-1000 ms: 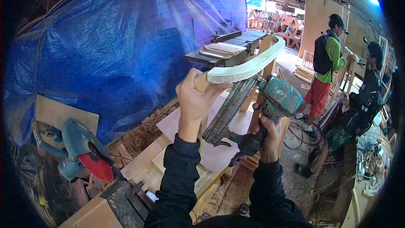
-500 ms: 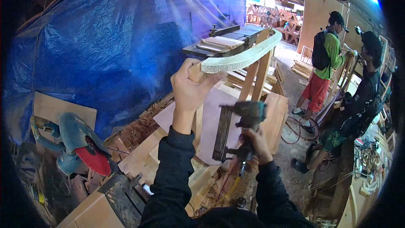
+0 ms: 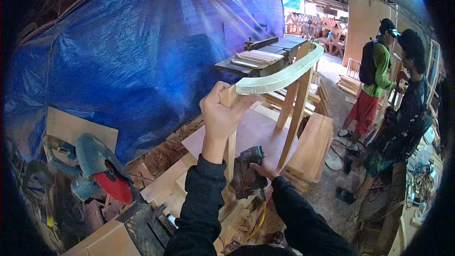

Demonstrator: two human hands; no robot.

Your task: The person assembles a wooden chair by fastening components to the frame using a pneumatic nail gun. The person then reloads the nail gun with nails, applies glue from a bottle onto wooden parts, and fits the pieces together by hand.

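From your left hand [image 3: 219, 119], pinching the top of the wooden post [image 3: 228, 96], the curved wooden strip [image 3: 284, 78] runs toward two o'clock. At five o'clock, your right hand [image 3: 265, 170] touches the nail gun [image 3: 246, 173]; I cannot tell how its grip is set.

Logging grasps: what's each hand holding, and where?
Left hand: square tan wooden post, by its top, at the near end of the curved pale wooden rail. Right hand: on the boxy dark metal nail gun, right side; grip unclear.
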